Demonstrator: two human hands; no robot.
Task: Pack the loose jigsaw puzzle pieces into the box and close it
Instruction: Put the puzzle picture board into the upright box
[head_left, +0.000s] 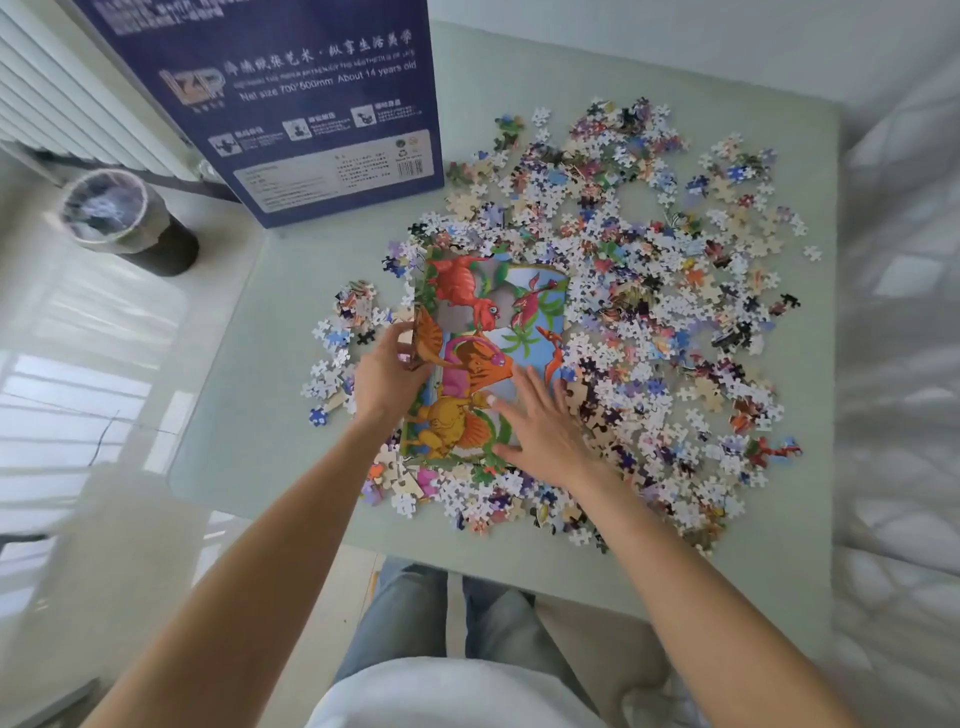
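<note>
A wide heap of loose jigsaw pieces (649, 291) covers the middle and right of the pale green table (270, 415). Among them lies a colourful dinosaur picture sheet (483, 322). My left hand (387, 371) grips the sheet's left edge, fingers curled round it. My right hand (540, 426) lies flat with straight fingers on the sheet's lower right part. A large dark blue puzzle box (291, 104) with white print stands upright at the table's far left corner.
A dark round bin (124, 218) with a plastic liner stands on the floor left of the table. A radiator (62, 104) runs along the far left wall. A bed with a white cover (898, 364) borders the table's right side.
</note>
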